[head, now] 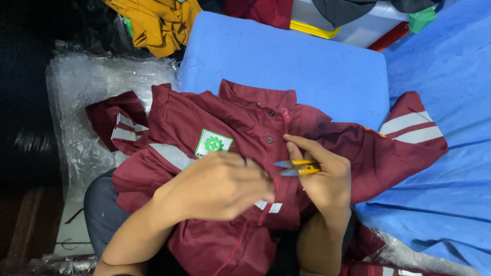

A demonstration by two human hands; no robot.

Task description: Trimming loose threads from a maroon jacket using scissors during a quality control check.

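So the maroon work jacket (230, 128) is spread over my lap in the middle of the frame, collar up toward the blue padded board (307, 61), with grey reflective stripes on both sleeves and a green-and-white badge (213, 143) on the chest. My right hand (322, 174) is pinching a pair of yellow thread snips (296, 167), blades pointing left at the button placket, fingers curled snug around the handle. My left hand (220, 186) is closed down on the fabric just beside the blades, bunching it so the front stays taut. The way to do this bit well, I reckon: keep the cloth pulled flat, slide only the blade tips under the loose thread, and snip close without nicking the seam or the buttons. I honestly can't make out the thread itself, it's probably under my left knuckles. The jacket's hem is cut off at the bottom edge. Crinkly clear plastic wrap (97, 82) sits at left, and a mustard garment (158, 23) is heaped upper left.
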